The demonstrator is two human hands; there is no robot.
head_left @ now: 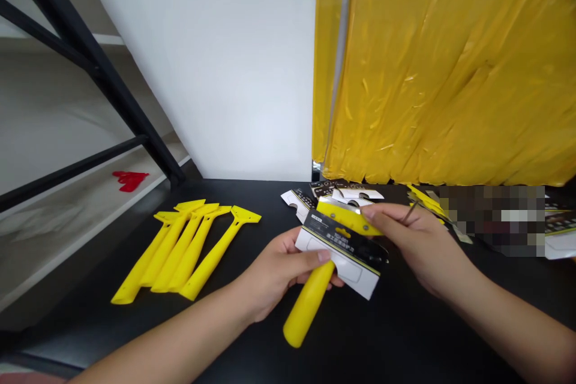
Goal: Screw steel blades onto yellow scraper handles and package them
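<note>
My left hand [288, 261] is closed round a scraper whose yellow handle [308, 306] slants down toward me. A black and white printed card [342, 255] sits around the scraper, its white part under my left thumb. Beyond the card shows the scraper's yellow head plate [344, 216], with two screws and a pale blade edge along its far side. My right hand [405, 231] pinches the right end of that head between thumb and fingers. A thin dark rod [410, 213] sticks out near the right fingers; I cannot tell what it is.
Several yellow scraper handles [216, 252] lie side by side on the black table [225, 342], left of my hands. More printed cards [299, 204] and yellow plates [427, 199] lie toward the back. Yellow wrapped material [450, 72] stands behind; a black frame [112, 90] rises left.
</note>
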